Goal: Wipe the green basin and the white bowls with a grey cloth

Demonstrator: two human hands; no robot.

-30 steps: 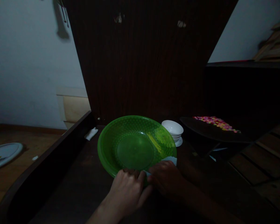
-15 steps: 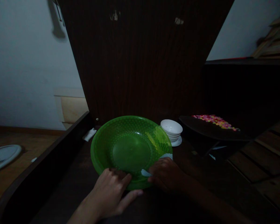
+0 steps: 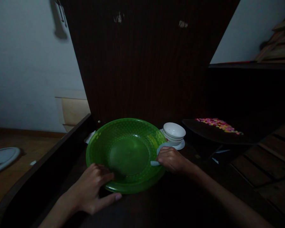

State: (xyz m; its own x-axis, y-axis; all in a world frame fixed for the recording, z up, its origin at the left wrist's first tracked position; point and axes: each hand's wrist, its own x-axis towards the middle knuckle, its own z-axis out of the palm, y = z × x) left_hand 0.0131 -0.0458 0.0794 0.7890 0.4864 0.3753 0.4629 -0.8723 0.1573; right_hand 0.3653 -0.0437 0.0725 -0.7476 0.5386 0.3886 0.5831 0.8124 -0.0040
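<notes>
A large green plastic basin (image 3: pixel 129 153) with a dimpled inner wall stands on a dark wooden surface. My left hand (image 3: pixel 93 186) grips its near left rim, with the fingers inside the wall and the thumb along the outside. At the right rim, my right hand (image 3: pixel 171 158) is closed on a pale bluish cloth (image 3: pixel 165 146) and presses it against the basin. Parts of the cloth stick out above and to the left of the knuckles. Behind this hand, stacked white bowls (image 3: pixel 174 130) rest on a white plate (image 3: pixel 180 146).
A dark panel (image 3: pixel 142 63) rises behind the basin. On the right, a dark curved stool-like top (image 3: pixel 209 133) carries many small pink and yellow pieces (image 3: pixel 219 124). A crumpled white tissue (image 3: pixel 89 137) lies beside the basin's left rim. A low dark ledge (image 3: pixel 49 164) runs along the left.
My right hand has moved the cloth up along the basin's right rim. My left hand has shifted left along the near rim, and the basin has turned and slid slightly left.
</notes>
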